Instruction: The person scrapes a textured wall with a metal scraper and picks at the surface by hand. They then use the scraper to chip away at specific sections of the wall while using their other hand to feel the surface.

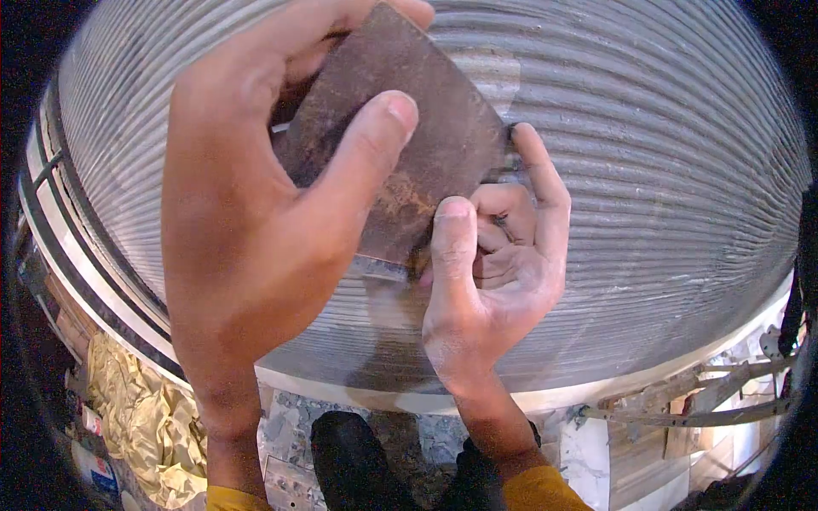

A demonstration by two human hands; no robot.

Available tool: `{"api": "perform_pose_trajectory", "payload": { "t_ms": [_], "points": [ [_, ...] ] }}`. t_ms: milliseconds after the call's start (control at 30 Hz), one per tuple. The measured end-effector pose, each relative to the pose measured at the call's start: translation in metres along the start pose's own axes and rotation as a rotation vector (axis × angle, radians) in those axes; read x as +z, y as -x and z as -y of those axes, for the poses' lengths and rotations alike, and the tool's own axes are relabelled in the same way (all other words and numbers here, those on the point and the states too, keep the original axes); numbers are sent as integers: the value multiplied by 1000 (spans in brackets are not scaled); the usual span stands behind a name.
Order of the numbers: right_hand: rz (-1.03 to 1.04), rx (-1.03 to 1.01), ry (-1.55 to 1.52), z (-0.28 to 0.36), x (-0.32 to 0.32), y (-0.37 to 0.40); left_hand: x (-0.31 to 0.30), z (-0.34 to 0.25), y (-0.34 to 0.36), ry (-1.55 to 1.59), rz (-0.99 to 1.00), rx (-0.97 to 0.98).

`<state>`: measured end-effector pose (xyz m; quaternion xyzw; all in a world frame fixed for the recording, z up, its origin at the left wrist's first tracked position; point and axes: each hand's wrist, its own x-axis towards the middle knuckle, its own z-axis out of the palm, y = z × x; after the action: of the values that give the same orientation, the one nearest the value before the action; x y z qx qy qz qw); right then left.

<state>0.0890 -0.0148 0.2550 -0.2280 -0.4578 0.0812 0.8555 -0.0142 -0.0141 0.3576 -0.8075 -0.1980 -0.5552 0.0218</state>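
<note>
A dark brown square tile [452,111] with a worn, rusty-looking patch is held up close to the camera, turned corner-up. My left hand [247,196] grips it from the left, thumb pressed flat on the face and fingers behind it. At the lower right edge is my right hand [503,264], its thumb against the tile, index finger reaching up to the right corner and other fingers curled. A grey strip shows along the tile's bottom edge. Behind both hands spreads a grey surface [648,179] combed into ridges, like trowelled mortar.
A pale rim [375,398] borders the ridged surface below. Crumpled gold sheeting [149,426] lies at lower left. Wooden boards [682,426] and a bar are at lower right. My dark shoes [345,447] stand on a littered floor [290,426].
</note>
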Motion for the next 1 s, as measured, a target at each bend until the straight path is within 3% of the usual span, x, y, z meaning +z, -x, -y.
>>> {"api": "perform_pose_trajectory", "payload": {
  "t_ms": [233,367,400,433,533,600,667,800,933,967,1000],
  "points": [
    [-54,1,11,-2,0,1,-2,-9,1,-15,56,-27],
    [-101,-185,40,-12,-5,0,3,-14,7,-29,-26,-3],
    [-118,-238,0,-15,-6,0,1,-16,10,35,3,-75],
    [-117,-238,1,-16,-9,-1,-1,-17,13,99,32,-148],
    [-59,-203,30,-14,-19,-9,-20,2,27,117,-15,-103],
    [-111,-258,119,-7,-17,-20,-30,10,44,115,-113,-277],
    [-116,-173,172,5,-19,-24,-32,20,69,213,-207,-369],
    [-23,-211,483,13,-19,-38,-14,37,130,312,-222,-549],
    [52,-240,703,19,-21,-51,4,58,182,778,207,-750],
    [64,-399,720,11,-24,-54,12,66,197,801,210,-746],
    [66,-411,738,11,-24,-55,21,76,213,912,264,-778]
  ]
}}
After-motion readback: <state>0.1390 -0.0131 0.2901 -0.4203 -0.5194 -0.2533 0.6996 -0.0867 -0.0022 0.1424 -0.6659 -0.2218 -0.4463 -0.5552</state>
